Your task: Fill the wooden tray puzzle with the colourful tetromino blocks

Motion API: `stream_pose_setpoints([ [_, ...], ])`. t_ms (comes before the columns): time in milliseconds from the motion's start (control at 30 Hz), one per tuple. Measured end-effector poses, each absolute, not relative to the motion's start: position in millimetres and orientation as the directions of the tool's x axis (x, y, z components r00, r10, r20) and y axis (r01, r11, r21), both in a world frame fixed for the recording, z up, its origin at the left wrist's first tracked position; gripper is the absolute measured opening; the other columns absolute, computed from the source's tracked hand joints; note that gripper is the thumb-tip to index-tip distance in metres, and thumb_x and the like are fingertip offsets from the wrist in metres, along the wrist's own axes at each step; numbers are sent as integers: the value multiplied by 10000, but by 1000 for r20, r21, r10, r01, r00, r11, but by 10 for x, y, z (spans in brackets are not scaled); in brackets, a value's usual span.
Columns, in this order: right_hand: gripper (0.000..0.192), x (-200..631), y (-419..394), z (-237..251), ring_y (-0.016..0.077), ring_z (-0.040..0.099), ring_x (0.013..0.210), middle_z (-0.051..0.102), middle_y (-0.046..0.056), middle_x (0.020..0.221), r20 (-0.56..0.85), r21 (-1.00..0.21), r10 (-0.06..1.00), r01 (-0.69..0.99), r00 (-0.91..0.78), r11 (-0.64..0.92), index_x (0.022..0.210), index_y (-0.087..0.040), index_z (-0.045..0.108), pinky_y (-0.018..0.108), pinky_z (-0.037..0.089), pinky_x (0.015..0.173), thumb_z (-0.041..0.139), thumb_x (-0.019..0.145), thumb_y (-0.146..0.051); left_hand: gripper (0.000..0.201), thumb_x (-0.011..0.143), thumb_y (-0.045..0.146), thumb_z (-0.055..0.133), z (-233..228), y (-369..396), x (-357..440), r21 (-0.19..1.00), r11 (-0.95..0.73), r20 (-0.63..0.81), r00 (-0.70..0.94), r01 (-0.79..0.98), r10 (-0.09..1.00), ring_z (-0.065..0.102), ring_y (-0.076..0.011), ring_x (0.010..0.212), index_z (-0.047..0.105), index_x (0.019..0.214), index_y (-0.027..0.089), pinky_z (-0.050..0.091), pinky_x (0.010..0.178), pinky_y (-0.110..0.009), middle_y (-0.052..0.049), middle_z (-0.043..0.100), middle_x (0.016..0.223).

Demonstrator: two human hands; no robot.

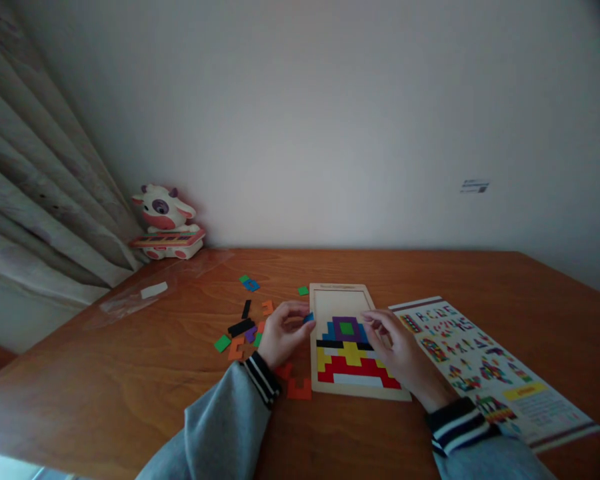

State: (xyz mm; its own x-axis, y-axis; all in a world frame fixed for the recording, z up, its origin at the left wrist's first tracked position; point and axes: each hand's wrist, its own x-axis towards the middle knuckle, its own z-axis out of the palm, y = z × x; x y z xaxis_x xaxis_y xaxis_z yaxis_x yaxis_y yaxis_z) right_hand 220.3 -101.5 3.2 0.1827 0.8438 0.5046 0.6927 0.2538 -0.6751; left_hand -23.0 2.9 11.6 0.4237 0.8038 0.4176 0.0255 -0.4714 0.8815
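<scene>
Just right of the left hand (283, 333), which pinches a small blue piece (309, 318), lies the puzzle board (338, 300); the right hand (397, 350), apparently empty, steadies its edge. Loose pieces (240, 333) wait on the desk (130, 373).

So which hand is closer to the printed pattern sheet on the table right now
Right. The right hand rests on the puzzle board's right edge, just beside the pattern sheet. The left hand sits across the board at its left edge, fingers pinching a small blue piece.
</scene>
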Motion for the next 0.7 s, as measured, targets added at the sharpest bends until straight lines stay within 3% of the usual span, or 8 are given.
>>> stream_pose_setpoints([
  [100, 291, 1963, -924, 208, 221, 643, 903, 667, 72, 1074, 514, -666, 857, 650, 44, 366, 1192, -283, 626, 396, 553, 829, 585, 908, -331, 360, 815, 479, 714, 100, -26, -72, 927, -373, 342, 458, -24, 820, 681, -202, 933, 634, 968, 162, 598, 831, -357, -118, 682, 1076],
  [200, 268, 1789, -752, 311, 237, 627, 1019, 671, 67, 1070, 525, -649, 842, 582, -124, 490, 1158, -298, 666, 404, 529, 903, 620, 894, -323, 391, 805, 529, 709, 76, -22, 4, 937, -346, 326, 474, -47, 818, 688, -198, 862, 631, 902, 159, 595, 809, -356, -102, 706, 964],
  [267, 155, 1736, -643, 313, 225, 648, 912, 690, 65, 962, 516, -682, 852, 559, -89, 472, 995, -265, 711, 383, 543, 831, 615, 903, -345, 394, 829, 545, 675, 57, -2, 17, 944, -326, 312, 454, -50, 834, 688, -192, 825, 627, 867, 156, 596, 783, -349, -95, 711, 914],
  [333, 166, 1724, -572, 266, 207, 656, 805, 701, 57, 883, 461, -772, 887, 507, 31, 383, 939, -237, 698, 359, 549, 753, 632, 891, -381, 377, 847, 530, 663, 35, 18, 12, 949, -311, 299, 441, -46, 847, 691, -192, 831, 636, 889, 156, 596, 789, -350, -92, 716, 918],
  [500, 343, 1734, -567, 107, 182, 666, 761, 690, 22, 853, 303, -928, 934, 279, 188, 245, 1112, -216, 613, 315, 547, 689, 661, 853, -437, 326, 833, 436, 712, 9, 11, -18, 935, -355, 301, 515, 7, 803, 702, -204, 877, 663, 1005, 165, 600, 835, -366, -94, 724, 972],
  [700, 325, 1636, -639, 94, 175, 644, 712, 661, 16, 804, 303, -926, 932, 293, 200, 239, 1096, -223, 614, 301, 536, 648, 631, 872, -456, 232, 823, 346, 738, 57, -22, -71, 678, -700, 512, 541, 222, 667, 663, -232, 1005, 732, 1028, 238, 568, 909, -387, -76, 703, 1075],
])
